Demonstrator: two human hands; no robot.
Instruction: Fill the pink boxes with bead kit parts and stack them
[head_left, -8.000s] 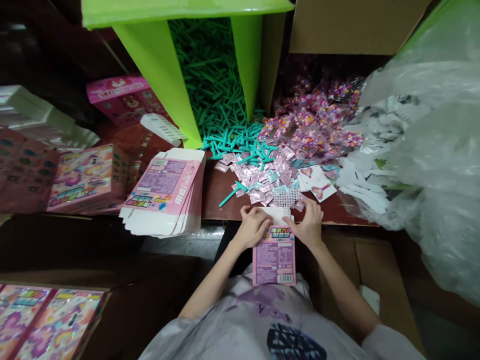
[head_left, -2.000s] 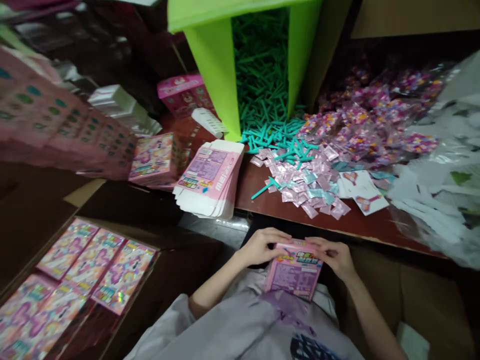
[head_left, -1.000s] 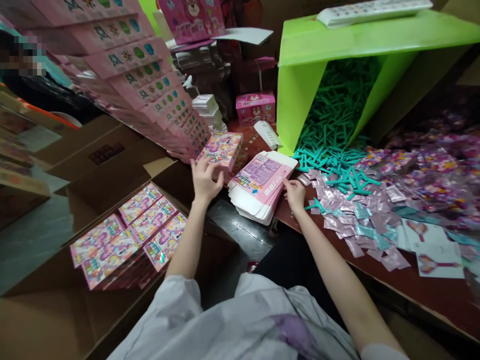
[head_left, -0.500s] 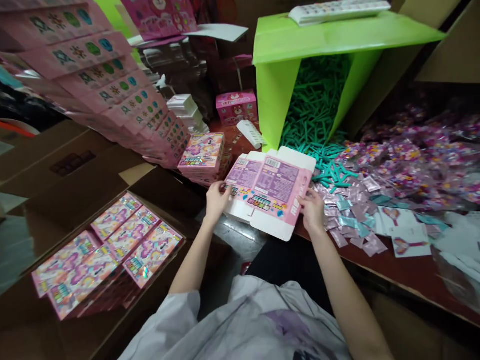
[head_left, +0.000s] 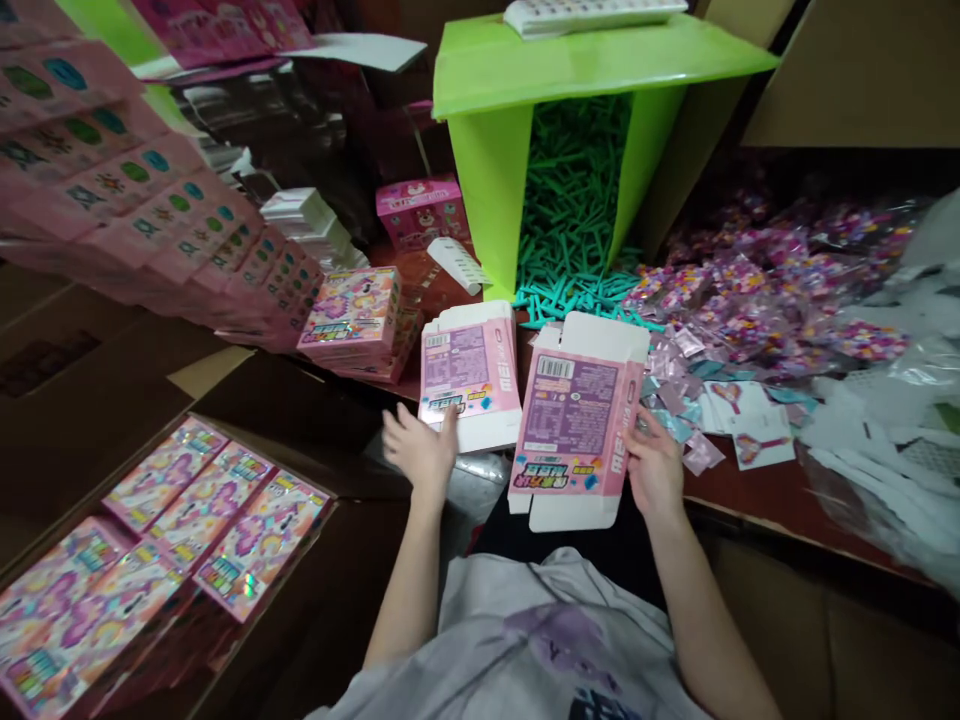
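My right hand (head_left: 654, 462) grips a flattened pink and purple carton (head_left: 574, 420) by its right edge, holding it above my lap. White flaps stick out at the carton's top and bottom. To its left, a stack of similar flat cartons (head_left: 469, 375) lies at the front edge of the table. My left hand (head_left: 421, 445) is beside the lower left of that stack with its fingers spread, the thumb close to the top carton. Whether the thumb touches it I cannot tell.
An open brown box (head_left: 352, 540) at the left holds several finished boxes (head_left: 259, 540). Teal sticks (head_left: 577, 200) spill from a green bin (head_left: 487, 190). Small sachets (head_left: 701, 455) and bagged colourful pieces (head_left: 750, 310) cover the table's right. Stacked pink boxes (head_left: 172, 220) rise at the left.
The carton in my right hand has come away from the stack, toward me and to the right. My left hand has released the stack and opened. The view has turned slightly right.
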